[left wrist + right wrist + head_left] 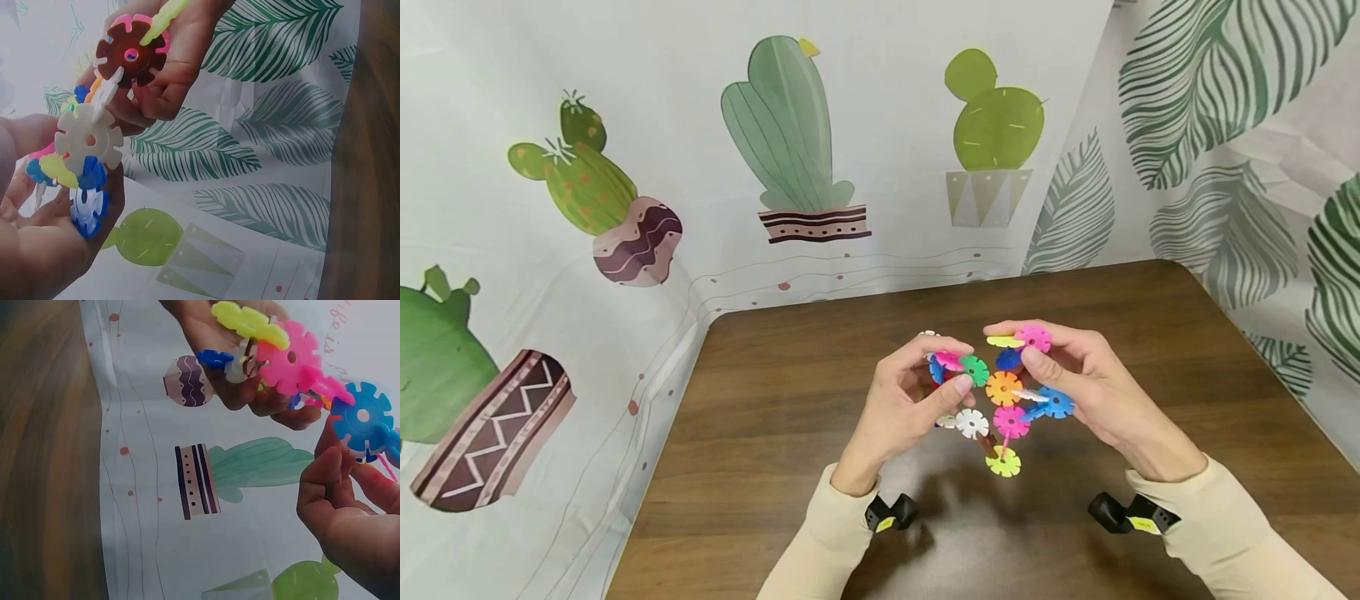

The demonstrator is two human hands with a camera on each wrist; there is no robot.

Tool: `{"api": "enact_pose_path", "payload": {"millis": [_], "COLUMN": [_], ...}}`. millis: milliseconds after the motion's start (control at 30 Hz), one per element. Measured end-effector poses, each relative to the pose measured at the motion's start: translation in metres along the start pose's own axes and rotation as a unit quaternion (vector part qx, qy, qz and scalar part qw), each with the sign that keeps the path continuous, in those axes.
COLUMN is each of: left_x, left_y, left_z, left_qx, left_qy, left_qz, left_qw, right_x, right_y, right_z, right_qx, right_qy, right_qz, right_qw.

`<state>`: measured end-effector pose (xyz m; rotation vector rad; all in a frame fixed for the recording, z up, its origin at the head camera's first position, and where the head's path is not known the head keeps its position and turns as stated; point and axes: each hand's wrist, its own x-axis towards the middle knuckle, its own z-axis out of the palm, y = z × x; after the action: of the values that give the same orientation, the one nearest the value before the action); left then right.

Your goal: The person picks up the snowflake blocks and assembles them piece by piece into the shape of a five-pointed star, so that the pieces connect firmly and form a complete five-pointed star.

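Note:
Both hands hold one joined cluster of notched plastic flower discs above the table. On the left side of the cluster, my left hand (895, 408) pinches around a green disc (976, 368) and a pink one. My right hand (1097, 383) grips the upper right, its thumb against a pink disc (1037, 333) beside a yellow one. Between the hands lies an orange disc (1000, 383), and a yellow disc (1004, 467) hangs lowest. The left wrist view shows a white disc (78, 134) and a brown disc (115, 53). A blue disc (347, 422) appears near the right fingers in the right wrist view.
A dark wooden table (760, 433) lies under the hands. Behind it hangs a white cloth (895, 108) printed with cacti and leaves. A black wrist camera (891, 512) sits on the left sleeve and another camera (1131, 512) on the right.

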<state>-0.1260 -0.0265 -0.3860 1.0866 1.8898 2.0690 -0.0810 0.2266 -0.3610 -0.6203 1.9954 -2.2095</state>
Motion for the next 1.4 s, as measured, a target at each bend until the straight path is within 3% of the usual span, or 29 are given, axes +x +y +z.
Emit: {"api": "enact_pose_path", "payload": {"millis": [267,667,867,1200,1400], "left_x": [0.001,0.000,0.000,-0.001,-0.001], "left_y": [0.002,0.002,0.002,0.003,0.004], "left_z": [0.005,0.009,0.010,0.012,0.012], "left_qx": [-0.001,0.011,0.015,0.026,0.028], "left_qy": [0.048,0.069,0.075,0.058,0.064], "left_qz": [0.015,0.024,0.013,0.000,-0.007], "left_qw": [0.9988,0.9973,0.9970,0.9980,0.9975], "right_x": [-0.001,0.002,0.002,0.004,0.006], "right_y": [-0.002,-0.002,-0.003,-0.003,-0.001], "right_z": [0.003,0.004,0.004,0.007,0.007], "right_qx": [-0.057,-0.139,-0.154,-0.137,-0.149], "right_qy": [-0.022,-0.018,-0.018,0.006,-0.009], "right_qz": [-0.023,-0.055,-0.057,-0.046,-0.063], "right_qw": [0.9979,0.9886,0.9863,0.9895,0.9868]}}
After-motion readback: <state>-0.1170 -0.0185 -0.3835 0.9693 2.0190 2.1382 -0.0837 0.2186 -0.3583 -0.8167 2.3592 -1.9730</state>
